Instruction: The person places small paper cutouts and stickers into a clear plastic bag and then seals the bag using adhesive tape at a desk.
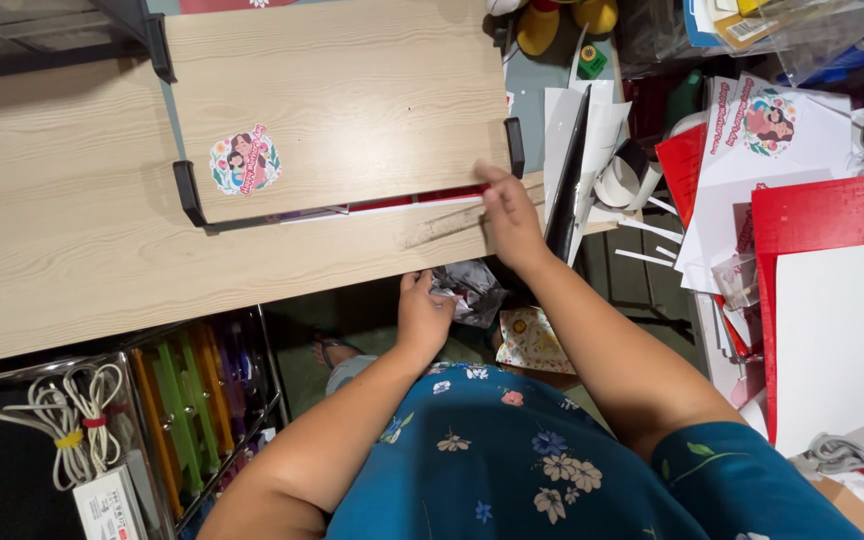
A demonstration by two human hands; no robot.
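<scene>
My right hand (509, 215) reaches to the near edge of a raised wooden shelf board (352, 90) and pinches the end of thin red and white card sheets (392, 204) that stick out from under it. My left hand (422, 310) is below the table edge, fingers touching a crumpled silvery wrapper (472, 288). A round sticker with a drawn figure and flowers (244, 160) lies on the shelf board. The shelf stands on a light wooden table (62, 250).
A dark flat panel (567, 180) stands on edge right of my hand, among white paper strips. Red and white card sheets (822, 300) pile up at right. At lower left a wire basket holds white cables (62, 420) and coloured plastic folders (192, 400).
</scene>
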